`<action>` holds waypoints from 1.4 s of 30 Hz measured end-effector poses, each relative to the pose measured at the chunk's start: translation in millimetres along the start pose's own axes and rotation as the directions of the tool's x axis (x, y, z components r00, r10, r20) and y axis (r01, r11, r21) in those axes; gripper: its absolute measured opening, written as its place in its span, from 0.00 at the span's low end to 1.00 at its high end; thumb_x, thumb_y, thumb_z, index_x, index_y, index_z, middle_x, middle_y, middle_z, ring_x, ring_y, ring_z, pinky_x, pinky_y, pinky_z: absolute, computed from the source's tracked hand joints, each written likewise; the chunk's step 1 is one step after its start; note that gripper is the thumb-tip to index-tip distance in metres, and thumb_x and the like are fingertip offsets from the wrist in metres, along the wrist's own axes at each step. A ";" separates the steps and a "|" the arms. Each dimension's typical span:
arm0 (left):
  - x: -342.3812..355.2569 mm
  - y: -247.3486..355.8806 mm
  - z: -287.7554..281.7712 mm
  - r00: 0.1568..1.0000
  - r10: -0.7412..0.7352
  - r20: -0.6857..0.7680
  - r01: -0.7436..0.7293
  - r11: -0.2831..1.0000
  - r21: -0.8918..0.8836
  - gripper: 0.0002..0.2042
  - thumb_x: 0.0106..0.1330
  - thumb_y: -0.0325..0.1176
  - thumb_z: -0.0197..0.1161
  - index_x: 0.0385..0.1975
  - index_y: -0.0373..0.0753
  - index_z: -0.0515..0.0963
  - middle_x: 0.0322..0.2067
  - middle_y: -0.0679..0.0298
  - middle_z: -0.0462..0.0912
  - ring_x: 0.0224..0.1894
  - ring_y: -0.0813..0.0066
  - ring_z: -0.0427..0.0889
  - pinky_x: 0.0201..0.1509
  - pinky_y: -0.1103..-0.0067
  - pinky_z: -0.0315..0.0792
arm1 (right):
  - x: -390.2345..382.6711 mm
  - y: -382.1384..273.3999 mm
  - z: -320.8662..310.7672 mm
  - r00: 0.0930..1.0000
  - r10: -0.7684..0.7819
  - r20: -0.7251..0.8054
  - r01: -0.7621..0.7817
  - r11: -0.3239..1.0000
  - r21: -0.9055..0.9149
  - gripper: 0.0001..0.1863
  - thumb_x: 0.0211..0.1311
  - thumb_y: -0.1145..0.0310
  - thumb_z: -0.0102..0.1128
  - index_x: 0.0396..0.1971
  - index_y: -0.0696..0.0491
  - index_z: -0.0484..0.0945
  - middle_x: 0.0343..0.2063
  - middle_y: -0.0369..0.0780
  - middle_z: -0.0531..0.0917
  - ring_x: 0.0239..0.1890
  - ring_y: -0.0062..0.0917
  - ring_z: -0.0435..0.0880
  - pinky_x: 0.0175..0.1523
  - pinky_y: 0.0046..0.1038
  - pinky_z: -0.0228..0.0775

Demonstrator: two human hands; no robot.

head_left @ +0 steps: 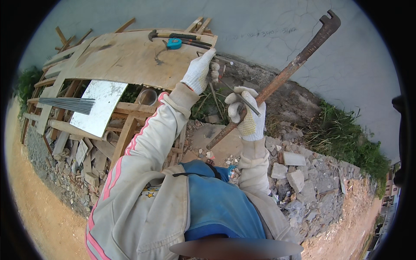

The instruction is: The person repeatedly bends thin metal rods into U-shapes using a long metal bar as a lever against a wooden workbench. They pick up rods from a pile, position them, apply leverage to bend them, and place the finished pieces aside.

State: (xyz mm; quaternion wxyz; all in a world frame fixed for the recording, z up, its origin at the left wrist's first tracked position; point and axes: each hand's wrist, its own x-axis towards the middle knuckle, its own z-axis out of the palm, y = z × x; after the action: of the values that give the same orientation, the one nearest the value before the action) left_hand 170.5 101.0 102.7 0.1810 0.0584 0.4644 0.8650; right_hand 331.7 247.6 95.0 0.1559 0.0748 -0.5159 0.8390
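Observation:
Both my hands wear white knitted gloves with yellowish palms. My right hand (248, 113) is closed around a long rusty bending bar (288, 71), whose notched, two-pronged end points up to the right. The bar's plain lower end slants down to the left below that hand. My left hand (202, 71), closed too, grips a thin steel rod (227, 86) near the edge of the plywood. The rod slopes down from it and crosses over the fingers of my right hand; whether these press on it I cannot tell. A short bent piece shows above the left fist.
On the plywood sheet (125, 54) lie a claw hammer (167, 35), a blue tape measure (174, 43) and a black-handled tool (196, 43). A bundle of steel rods (69, 104) crosses a white board (102, 102). Rubble (299, 180) covers the ground right; a wall (260, 32) stands behind.

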 end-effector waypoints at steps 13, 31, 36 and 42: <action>0.8 32.2 -42.3 0.996 -0.076 0.049 0.069 0.991 0.118 0.19 0.77 0.55 0.64 0.35 0.44 0.79 0.19 0.74 0.70 0.15 0.82 0.64 0.19 0.79 0.58 | 14.2 6.9 33.9 0.997 -0.033 0.076 0.020 0.986 0.166 0.14 0.77 0.72 0.62 0.56 0.61 0.83 0.39 0.51 0.89 0.27 0.27 0.86 0.23 0.23 0.72; -58.5 -82.4 -68.0 1.000 -0.016 0.001 0.015 0.973 0.232 0.11 0.77 0.36 0.66 0.47 0.35 0.78 0.25 0.69 0.75 0.22 0.79 0.75 0.26 0.79 0.74 | -3.9 -7.8 -97.4 0.957 0.266 -0.113 -0.272 0.696 -0.665 0.24 0.74 0.65 0.66 0.63 0.62 0.79 0.30 0.36 0.86 0.22 0.14 0.80 0.25 0.18 0.70; -37.4 -106.1 -66.0 0.995 -0.001 -0.104 0.018 0.987 0.159 0.11 0.77 0.36 0.65 0.45 0.33 0.77 0.25 0.67 0.77 0.22 0.76 0.77 0.26 0.78 0.75 | 17.5 14.1 -127.5 0.896 0.426 -0.126 -0.391 0.625 -0.676 0.18 0.75 0.60 0.68 0.54 0.58 0.84 0.27 0.31 0.82 0.22 0.12 0.77 0.25 0.16 0.66; -4.7 -121.9 -58.4 0.960 0.107 -0.260 -0.075 0.988 0.133 0.12 0.78 0.37 0.63 0.42 0.33 0.76 0.24 0.65 0.78 0.21 0.74 0.79 0.26 0.76 0.76 | 65.6 24.8 -151.1 0.813 0.580 -0.047 -0.531 0.706 -0.469 0.26 0.77 0.63 0.64 0.66 0.63 0.74 0.26 0.35 0.84 0.18 0.14 0.76 0.21 0.18 0.62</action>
State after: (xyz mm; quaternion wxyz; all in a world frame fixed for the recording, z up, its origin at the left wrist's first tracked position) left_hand 190.8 114.9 -30.3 0.0730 -0.0263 0.5332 0.8424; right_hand 267.0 383.6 23.8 -0.1180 -0.0797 -0.7053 0.6945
